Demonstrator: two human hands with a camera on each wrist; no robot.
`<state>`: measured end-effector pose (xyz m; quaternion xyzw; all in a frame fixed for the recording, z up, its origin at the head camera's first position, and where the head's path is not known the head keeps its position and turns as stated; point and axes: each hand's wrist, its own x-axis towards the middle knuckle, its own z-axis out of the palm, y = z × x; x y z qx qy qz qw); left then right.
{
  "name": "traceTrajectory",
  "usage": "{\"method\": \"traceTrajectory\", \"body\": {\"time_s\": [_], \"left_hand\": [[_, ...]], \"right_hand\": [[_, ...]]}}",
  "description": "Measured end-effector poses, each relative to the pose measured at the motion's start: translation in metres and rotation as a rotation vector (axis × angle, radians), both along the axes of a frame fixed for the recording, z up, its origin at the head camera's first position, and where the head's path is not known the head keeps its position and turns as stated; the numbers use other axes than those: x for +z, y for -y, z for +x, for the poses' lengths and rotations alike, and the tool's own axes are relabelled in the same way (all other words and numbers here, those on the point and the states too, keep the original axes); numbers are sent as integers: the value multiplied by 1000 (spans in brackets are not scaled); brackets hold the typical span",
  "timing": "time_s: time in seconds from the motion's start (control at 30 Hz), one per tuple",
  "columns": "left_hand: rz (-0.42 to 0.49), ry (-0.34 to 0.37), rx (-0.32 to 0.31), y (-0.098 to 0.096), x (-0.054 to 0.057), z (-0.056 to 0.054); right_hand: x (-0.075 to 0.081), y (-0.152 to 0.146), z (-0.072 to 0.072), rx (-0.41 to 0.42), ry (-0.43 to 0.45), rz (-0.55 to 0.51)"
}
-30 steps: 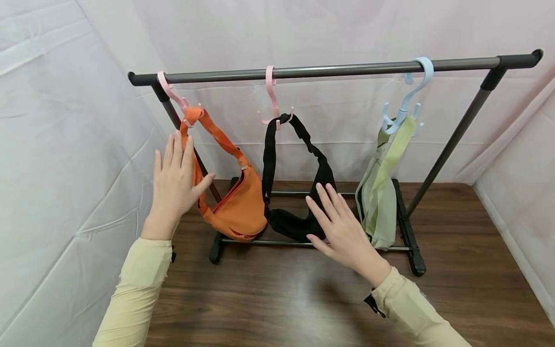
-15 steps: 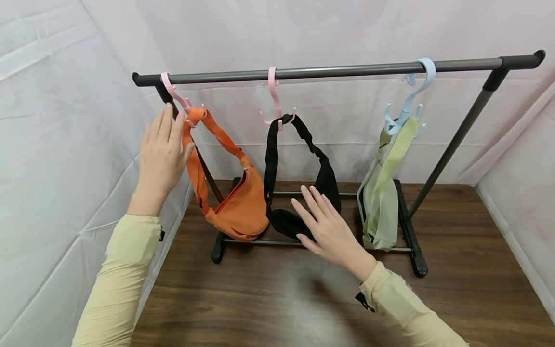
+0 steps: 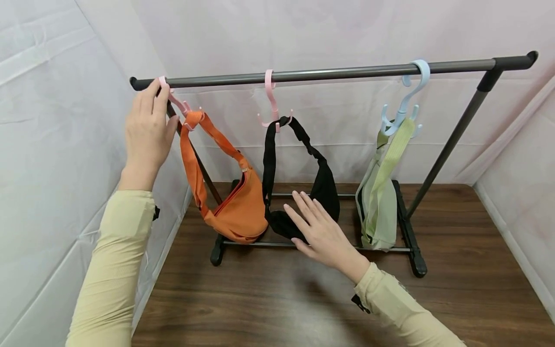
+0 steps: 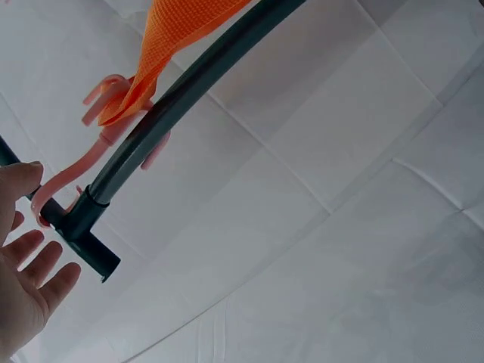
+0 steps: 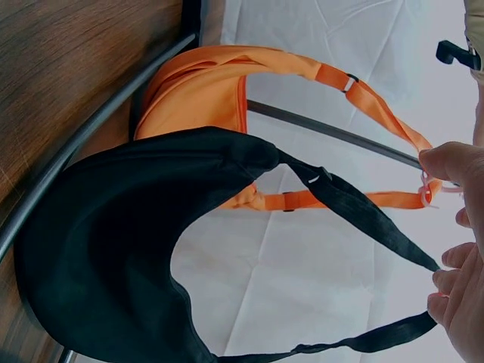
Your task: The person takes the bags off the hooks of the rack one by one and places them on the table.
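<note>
My left hand [image 3: 147, 125] is raised at the left end of the metal rail [image 3: 338, 74], by the left pink hook [image 3: 177, 101]. Its fingers look relaxed in the left wrist view, with a gap between thumb and fingers; contact with the rail or hook cannot be told. From that hook hangs an orange shoulder bag [image 3: 243, 212] by its strap. My right hand [image 3: 325, 238], fingers straight, hovers before a black shoulder bag [image 3: 326, 193] and hides part of it. The black bag's strap hangs on the middle pink hook [image 3: 271, 96].
On the right, a light green bag [image 3: 383, 217] hangs from a light blue hook [image 3: 409, 96]. The rack's slanted right leg [image 3: 453, 132] stands on a brown wood-grain floor [image 3: 260, 299]. White cloth walls [image 3: 65, 144] enclose the sides and back.
My left hand has moved up and left, from the orange strap to the rail's left end. The right hand has drifted slightly left and down in front of the black bag.
</note>
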<state>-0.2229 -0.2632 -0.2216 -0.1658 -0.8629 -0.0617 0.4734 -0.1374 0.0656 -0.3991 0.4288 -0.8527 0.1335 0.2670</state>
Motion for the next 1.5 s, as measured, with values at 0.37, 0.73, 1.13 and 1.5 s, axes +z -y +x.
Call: {"method": "traceTrajectory", "body": {"time_s": [0.37, 0.73, 1.13, 1.5], "left_hand": [[85, 57, 68, 3, 9, -6], [103, 138, 127, 11, 14, -6], [98, 108, 76, 5, 22, -12], [143, 72, 52, 2, 27, -15]], "right_hand": [[-8, 13, 3, 35, 5, 20], [-14, 23, 4, 54, 8, 36], [-15, 32, 5, 71, 26, 49], [-9, 43, -6, 100, -6, 70]]}}
